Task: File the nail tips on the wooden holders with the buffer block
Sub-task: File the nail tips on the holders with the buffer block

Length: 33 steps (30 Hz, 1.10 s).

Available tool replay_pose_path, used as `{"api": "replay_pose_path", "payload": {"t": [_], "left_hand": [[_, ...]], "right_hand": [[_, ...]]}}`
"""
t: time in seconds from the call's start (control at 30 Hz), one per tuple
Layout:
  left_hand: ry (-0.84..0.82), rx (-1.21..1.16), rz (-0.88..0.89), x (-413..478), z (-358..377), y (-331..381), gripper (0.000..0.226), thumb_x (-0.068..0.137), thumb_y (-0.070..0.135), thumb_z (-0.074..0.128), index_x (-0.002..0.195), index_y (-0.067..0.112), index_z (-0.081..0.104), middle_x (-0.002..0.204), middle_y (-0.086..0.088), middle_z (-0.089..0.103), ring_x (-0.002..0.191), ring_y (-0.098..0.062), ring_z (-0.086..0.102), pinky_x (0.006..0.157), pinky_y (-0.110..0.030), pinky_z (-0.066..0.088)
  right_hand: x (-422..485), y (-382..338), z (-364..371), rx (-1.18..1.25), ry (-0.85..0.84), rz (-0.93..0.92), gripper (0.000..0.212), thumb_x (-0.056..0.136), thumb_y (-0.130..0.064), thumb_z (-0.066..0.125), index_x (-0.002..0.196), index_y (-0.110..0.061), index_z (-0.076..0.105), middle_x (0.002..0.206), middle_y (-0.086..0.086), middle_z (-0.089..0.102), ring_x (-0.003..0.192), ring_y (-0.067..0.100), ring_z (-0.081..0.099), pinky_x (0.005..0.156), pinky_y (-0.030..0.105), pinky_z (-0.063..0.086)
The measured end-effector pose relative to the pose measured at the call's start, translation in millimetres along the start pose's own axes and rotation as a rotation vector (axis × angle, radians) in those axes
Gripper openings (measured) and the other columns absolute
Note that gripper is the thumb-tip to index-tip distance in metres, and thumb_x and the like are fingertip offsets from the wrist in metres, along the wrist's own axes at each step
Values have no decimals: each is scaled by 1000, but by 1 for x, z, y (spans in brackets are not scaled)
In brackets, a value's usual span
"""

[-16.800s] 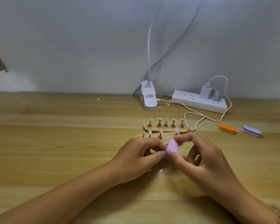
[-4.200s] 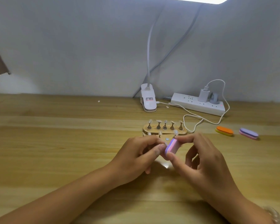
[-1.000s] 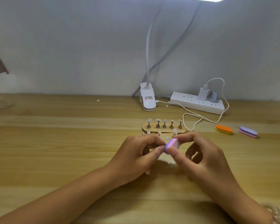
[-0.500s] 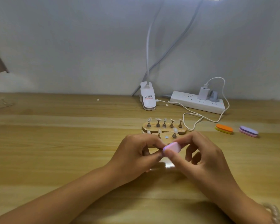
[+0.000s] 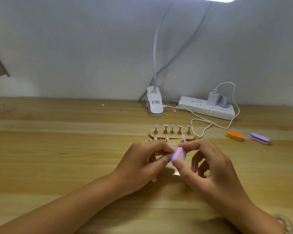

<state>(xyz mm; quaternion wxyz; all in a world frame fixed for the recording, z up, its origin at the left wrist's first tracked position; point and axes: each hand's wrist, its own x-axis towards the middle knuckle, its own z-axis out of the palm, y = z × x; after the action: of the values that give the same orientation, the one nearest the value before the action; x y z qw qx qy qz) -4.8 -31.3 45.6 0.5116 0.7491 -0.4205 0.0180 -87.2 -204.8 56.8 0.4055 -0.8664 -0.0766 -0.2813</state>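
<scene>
a pale wall (image 5: 74, 48) backs a wide wooden bench (image 5: 57, 157). two bare forearms reach in from the near edge and meet at the middle of the bench. the left hand (image 5: 142, 162) has its fingers curled, thumb and forefinger drawn together right against the left face of the buffer block (image 5: 179, 155); whether they pinch something there is hidden. the right hand (image 5: 210, 169) pinches that pink-and-lilac buffer block between thumb below and forefinger above, its other fingers loosely bent and apart from it.

at the back, against the wall, lies a white power strip (image 5: 205, 108) with a charger (image 5: 213, 98) plugged in, and left of it the clip lamp base (image 5: 155, 105). a white cable (image 5: 201, 119) loops from the charger down across the bench.

just beyond the hands sit the near wooden holder (image 5: 173, 145), partly covered by the fingers, and touching behind it the far wooden holder (image 5: 171, 135). off to the right, well apart, lie an orange block (image 5: 234, 135) and a purple block (image 5: 259, 138), side by side.

five nail tips (image 5: 172, 126) stand on small stems along the far wooden holder.
</scene>
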Motion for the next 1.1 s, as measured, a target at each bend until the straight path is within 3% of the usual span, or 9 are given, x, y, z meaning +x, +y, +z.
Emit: {"api": "replay_pose_path", "payload": {"t": [0.17,0.3,0.43,0.6,0.7,0.8,0.87,0.97,1.1], "left_hand": [[-7,-9,-23,0,0,1,11,97,19,58,98,14,68,80,17,68,41,-11,55,46,-20,43],[5,-24,-47,1,-3,-1,12,97,21,57,97,16,68,76,13,65,43,-13,57,46,-23,44],[-21,-41,-41,2,-1,0,13,98,18,57,96,14,69,79,15,67,44,-15,56,46,-23,45],[-33,-29,-31,2,-3,-1,12,96,23,58,95,29,68,74,14,65,44,-10,57,48,-22,44],[-33,16,-8,2,-1,0,7,96,21,63,94,22,70,86,16,72,42,-9,57,47,-20,43],[-17,23,-7,2,-1,0,7,92,18,65,93,22,70,83,23,68,41,-7,58,46,-19,40],[-7,22,-24,2,-1,0,9,89,17,66,92,24,70,80,25,66,42,-7,59,46,-19,41],[-16,61,0,2,1,2,5,90,18,71,89,22,70,77,25,66,41,-7,59,48,-18,39],[-8,95,12,0,0,1,7,86,16,69,90,22,71,77,26,65,42,-4,58,48,-18,38]], "right_hand": [[3,2,-5,59,33,53,36,75,-54,68,101,-30,67,96,-16,64,68,13,61,51,18,44],[-2,0,1,-47,-31,-80,30,80,-40,76,105,-28,65,97,-15,62,68,12,61,50,19,45],[3,3,-5,20,58,27,36,75,-50,72,104,-28,66,96,-14,64,68,14,61,51,19,45],[-1,1,0,-51,-14,-62,29,82,-43,75,105,-28,65,98,-15,62,68,13,61,50,22,47],[3,7,-5,22,29,56,24,79,-38,73,100,-29,66,97,-13,64,70,14,61,52,15,43],[0,2,0,-62,-18,-43,26,83,-28,76,105,-28,65,100,-14,61,70,13,61,50,17,44],[-1,2,1,-48,-52,-59,27,82,-30,77,106,-28,65,100,-14,61,71,13,61,51,18,46],[3,8,-4,3,18,66,22,79,-33,75,100,-29,67,96,-12,65,72,13,61,54,13,42],[0,2,0,-106,-45,-49,35,79,-55,68,99,-27,64,94,-15,61,73,12,60,53,20,46]]}}
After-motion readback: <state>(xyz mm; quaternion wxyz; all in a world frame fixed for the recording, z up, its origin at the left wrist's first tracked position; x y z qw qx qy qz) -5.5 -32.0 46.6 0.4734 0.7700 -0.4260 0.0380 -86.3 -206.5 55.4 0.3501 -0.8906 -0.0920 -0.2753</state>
